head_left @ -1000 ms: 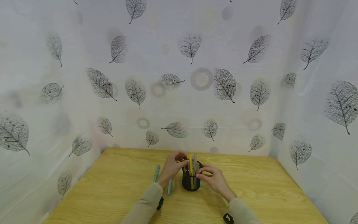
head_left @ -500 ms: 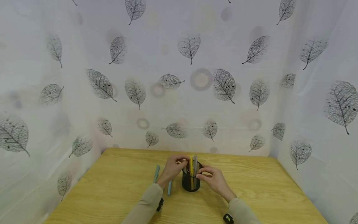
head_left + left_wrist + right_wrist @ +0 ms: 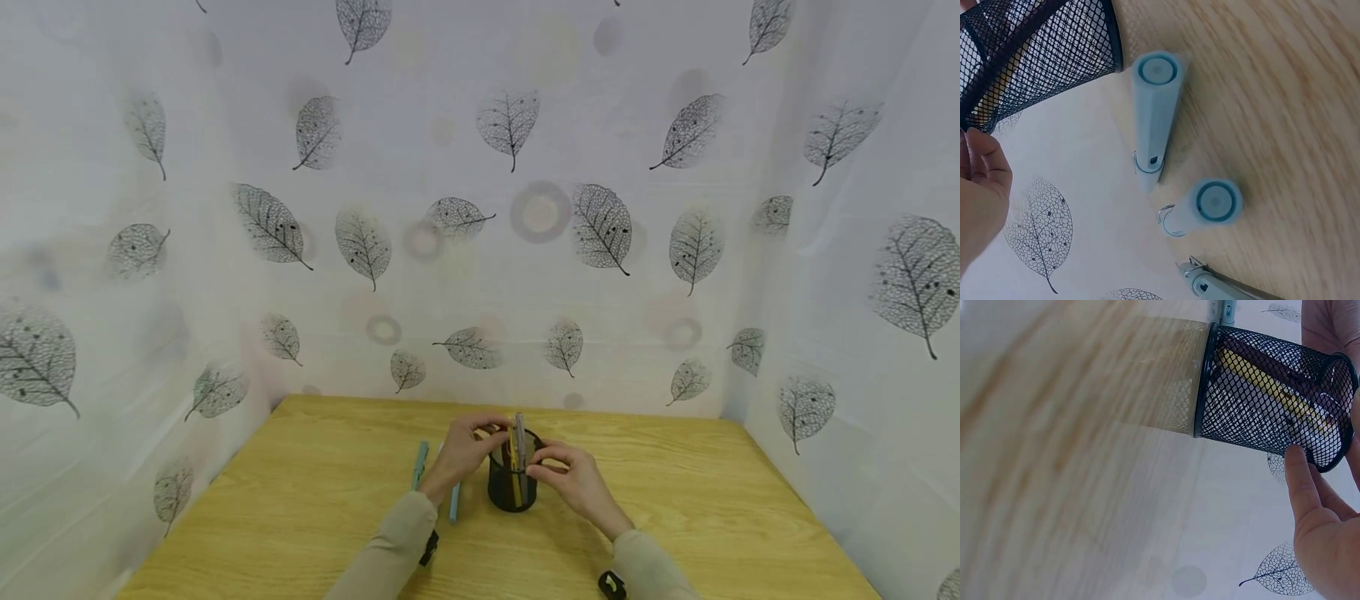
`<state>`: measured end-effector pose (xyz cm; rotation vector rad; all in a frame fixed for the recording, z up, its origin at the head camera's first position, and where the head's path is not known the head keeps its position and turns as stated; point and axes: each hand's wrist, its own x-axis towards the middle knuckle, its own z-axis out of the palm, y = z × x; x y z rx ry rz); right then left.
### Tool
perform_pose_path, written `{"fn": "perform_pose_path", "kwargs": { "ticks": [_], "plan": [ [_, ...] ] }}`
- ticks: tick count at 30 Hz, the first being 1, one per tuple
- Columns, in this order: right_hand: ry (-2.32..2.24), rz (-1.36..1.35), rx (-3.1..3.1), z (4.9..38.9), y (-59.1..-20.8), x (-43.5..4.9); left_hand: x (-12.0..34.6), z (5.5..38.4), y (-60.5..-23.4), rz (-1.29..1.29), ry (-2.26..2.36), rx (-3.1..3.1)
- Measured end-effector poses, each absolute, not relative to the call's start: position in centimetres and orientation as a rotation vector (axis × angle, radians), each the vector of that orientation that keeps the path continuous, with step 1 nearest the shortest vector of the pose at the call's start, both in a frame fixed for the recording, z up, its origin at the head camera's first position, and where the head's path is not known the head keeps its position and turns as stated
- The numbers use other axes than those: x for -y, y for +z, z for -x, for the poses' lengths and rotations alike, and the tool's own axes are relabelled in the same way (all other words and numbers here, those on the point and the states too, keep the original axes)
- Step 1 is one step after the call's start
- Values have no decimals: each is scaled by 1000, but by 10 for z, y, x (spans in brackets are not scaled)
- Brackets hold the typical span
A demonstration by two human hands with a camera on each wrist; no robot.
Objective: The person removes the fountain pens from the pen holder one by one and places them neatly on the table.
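A black mesh pen holder [image 3: 512,492] stands upright on the table with a yellow pen [image 3: 517,485], a grey pen [image 3: 521,429] and a dark pen in it. My right hand [image 3: 576,482] pinches the holder's right rim between thumb and fingers; in the right wrist view one fingertip [image 3: 1295,456] presses the mesh. Over the left rim, my left hand [image 3: 463,450] has thumb and fingertips curled together at a pen's top end. Which pen it pinches, I cannot tell. Its fingertips cover part of the yellow pen's top. In the left wrist view, the left hand [image 3: 982,194] is right at the rim.
Three light blue pens lie left of the holder: one pen [image 3: 1157,112] nearest it, a second pen [image 3: 1210,203], and a third pen [image 3: 1216,286] farther out. My left forearm partly hides them in the head view. A leaf-patterned curtain [image 3: 450,283] encloses the wooden table [image 3: 675,467].
My left hand's fingers have come down from a raised position and closed in at the rim. The yellow pen's top now shows less, beside those fingertips. The right hand has stayed put.
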<state>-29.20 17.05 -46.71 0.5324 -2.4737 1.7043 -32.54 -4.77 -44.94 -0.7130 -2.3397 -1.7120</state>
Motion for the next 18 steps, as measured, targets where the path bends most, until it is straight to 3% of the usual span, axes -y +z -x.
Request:
{"fn": "perform_pose_path", "kwargs": {
  "ticks": [5,18],
  "plan": [
    [1715,-532,2486,283,-454,-168,46,318,-441,750,-1733,2312],
    [1728,-527,2462,292,-469,-172,45,323,-450,690,-1719,2318]
  ]
}}
